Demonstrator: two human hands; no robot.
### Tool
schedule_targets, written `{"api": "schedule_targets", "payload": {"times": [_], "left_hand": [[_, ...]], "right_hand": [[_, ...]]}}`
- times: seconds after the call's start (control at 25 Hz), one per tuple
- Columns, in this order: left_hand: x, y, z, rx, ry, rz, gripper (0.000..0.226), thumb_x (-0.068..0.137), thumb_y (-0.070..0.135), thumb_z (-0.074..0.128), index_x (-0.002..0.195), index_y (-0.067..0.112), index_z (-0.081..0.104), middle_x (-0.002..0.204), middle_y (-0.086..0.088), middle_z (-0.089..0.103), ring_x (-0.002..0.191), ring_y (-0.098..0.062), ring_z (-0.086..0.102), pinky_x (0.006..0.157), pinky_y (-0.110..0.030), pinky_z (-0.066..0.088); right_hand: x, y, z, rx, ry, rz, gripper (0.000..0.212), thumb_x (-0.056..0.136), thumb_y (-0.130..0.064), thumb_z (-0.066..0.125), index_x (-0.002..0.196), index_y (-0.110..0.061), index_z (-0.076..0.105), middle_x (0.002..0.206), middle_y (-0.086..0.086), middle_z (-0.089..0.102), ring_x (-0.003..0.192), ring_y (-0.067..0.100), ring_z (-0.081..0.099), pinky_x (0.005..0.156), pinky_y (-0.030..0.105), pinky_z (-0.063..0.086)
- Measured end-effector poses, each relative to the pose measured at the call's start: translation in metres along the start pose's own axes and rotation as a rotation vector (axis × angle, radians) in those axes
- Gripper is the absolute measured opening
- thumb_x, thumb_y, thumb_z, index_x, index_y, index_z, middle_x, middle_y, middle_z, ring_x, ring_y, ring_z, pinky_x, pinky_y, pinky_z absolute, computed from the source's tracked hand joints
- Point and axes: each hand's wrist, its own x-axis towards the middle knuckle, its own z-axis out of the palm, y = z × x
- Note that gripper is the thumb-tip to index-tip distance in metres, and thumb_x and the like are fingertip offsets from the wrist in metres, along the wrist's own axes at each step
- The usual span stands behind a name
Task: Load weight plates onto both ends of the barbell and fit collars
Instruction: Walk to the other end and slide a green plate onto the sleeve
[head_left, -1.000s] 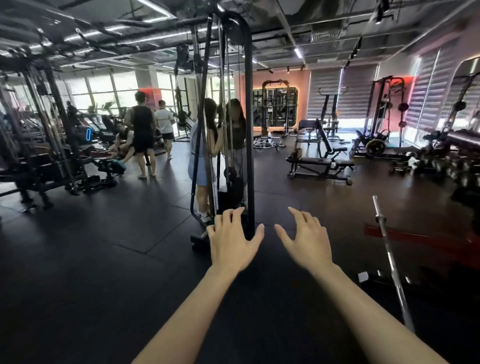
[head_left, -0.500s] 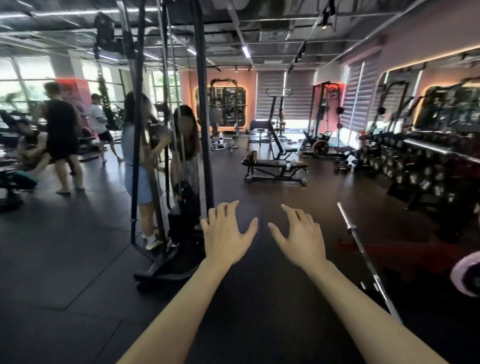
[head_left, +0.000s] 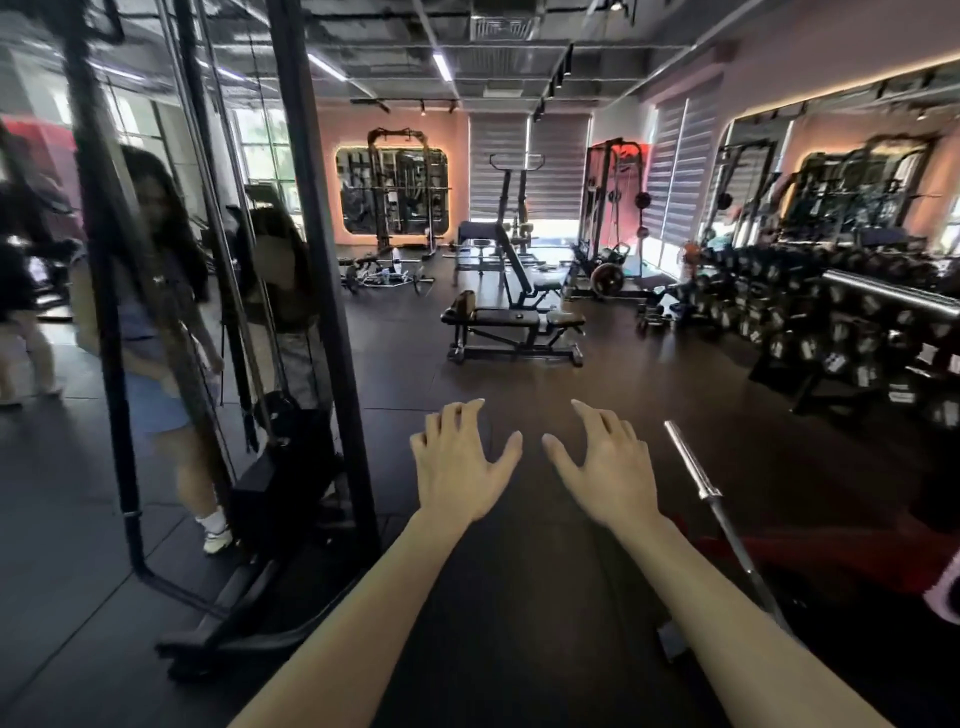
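A bare steel barbell (head_left: 711, 493) lies on the dark floor to my right, its near part hidden behind my right forearm, its far sleeve empty. A pink weight plate (head_left: 948, 597) shows only as a sliver at the right edge. My left hand (head_left: 460, 462) and my right hand (head_left: 608, 462) are stretched out in front of me, palms down, fingers spread, holding nothing. The right hand hangs a short way left of the barbell, not touching it. No collars are visible.
A black cable machine frame (head_left: 317, 312) stands close on my left, with two people (head_left: 156, 322) behind it. A long dumbbell rack (head_left: 857, 332) runs along the right wall. An adjustable bench (head_left: 511, 322) sits ahead. A red floor strip (head_left: 831, 561) lies under the barbell.
My view has swung to the right and moved forward: the cable machine slid left, the dumbbell rack and pink plate came into sight. Both hands kept their spread pose.
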Motion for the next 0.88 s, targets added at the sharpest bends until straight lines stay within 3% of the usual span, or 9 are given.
{"api": "schedule_targets", "payload": {"times": [0.28, 0.52, 0.88], "left_hand": [[0.177, -0.02, 0.116, -0.013, 0.09, 0.003, 0.071, 0.086, 0.068, 0.037, 0.135, 0.019, 0.052, 0.128, 0.001, 0.056, 0.115, -0.025, 0.049, 0.09, -0.043, 0.039], [0.348, -0.036, 0.243, -0.056, 0.111, 0.062, 0.072, 0.085, 0.067, 0.039, 0.132, 0.015, 0.056, 0.124, -0.002, 0.059, 0.11, -0.028, 0.052, 0.084, -0.043, 0.04], [0.581, -0.005, 0.436, -0.148, -0.015, 0.138, 0.067, 0.09, 0.063, 0.049, 0.139, 0.019, 0.048, 0.134, 0.0, 0.052, 0.121, -0.025, 0.044, 0.096, -0.045, 0.033]], "right_hand": [[0.183, 0.062, 0.11, 0.0, -0.034, -0.042, 0.063, 0.092, -0.059, 0.047, 0.142, -0.02, 0.042, 0.134, 0.002, 0.053, 0.122, 0.025, 0.049, 0.094, 0.043, 0.043], [0.34, 0.126, 0.215, -0.044, -0.01, 0.042, 0.063, 0.091, -0.06, 0.046, 0.142, -0.022, 0.042, 0.135, 0.0, 0.053, 0.123, 0.024, 0.048, 0.096, 0.043, 0.039], [0.551, 0.267, 0.321, -0.124, 0.037, 0.218, 0.064, 0.089, -0.061, 0.047, 0.141, -0.024, 0.043, 0.137, -0.003, 0.052, 0.126, 0.02, 0.046, 0.097, 0.042, 0.038]]}}
